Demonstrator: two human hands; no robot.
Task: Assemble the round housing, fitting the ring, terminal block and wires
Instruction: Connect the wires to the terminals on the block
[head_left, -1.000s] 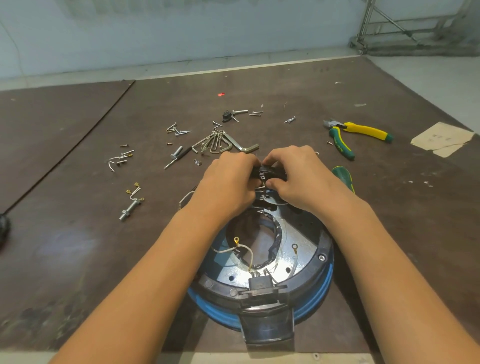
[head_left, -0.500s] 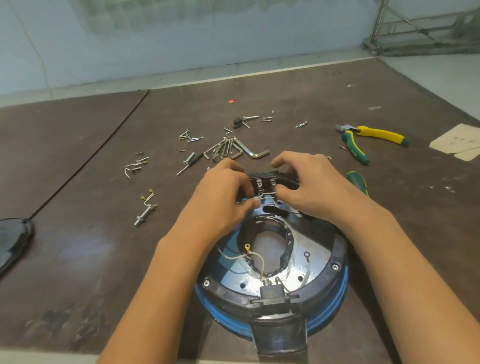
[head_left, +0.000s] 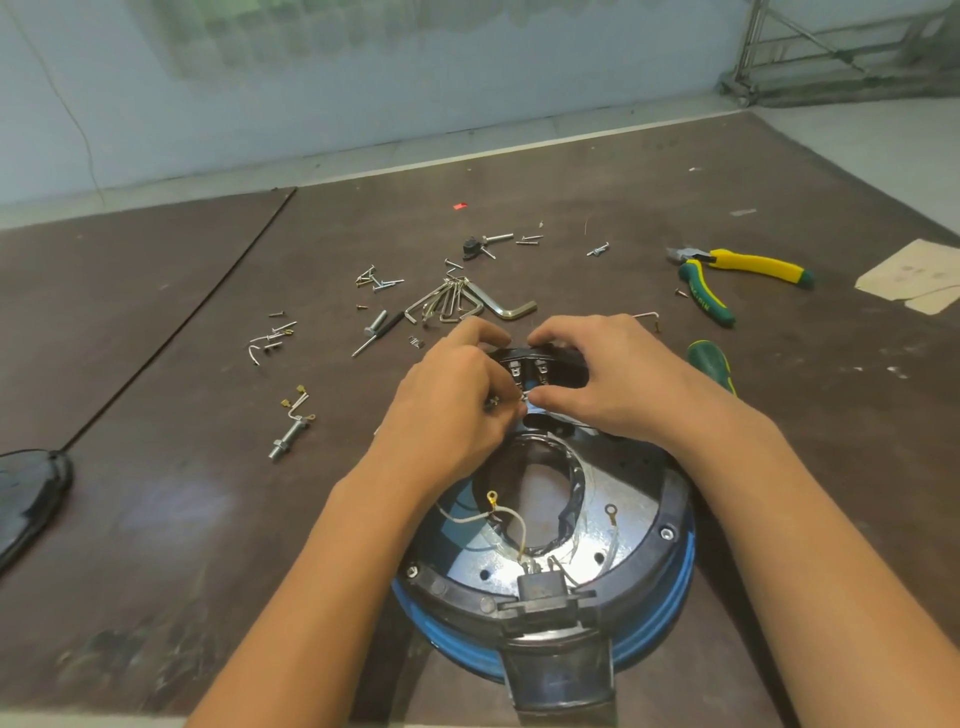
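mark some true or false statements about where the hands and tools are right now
1. The left hand and the right hand both hold the terminal block at the far edge of the round housing. True.
2. The pliers are in the right hand. False: they lie on the table, off to the right beyond that hand.
3. The hex keys lie on the table just beyond the hands. True.
4. The bolt sits inside the housing. False: it lies on the table to the left of the housing.
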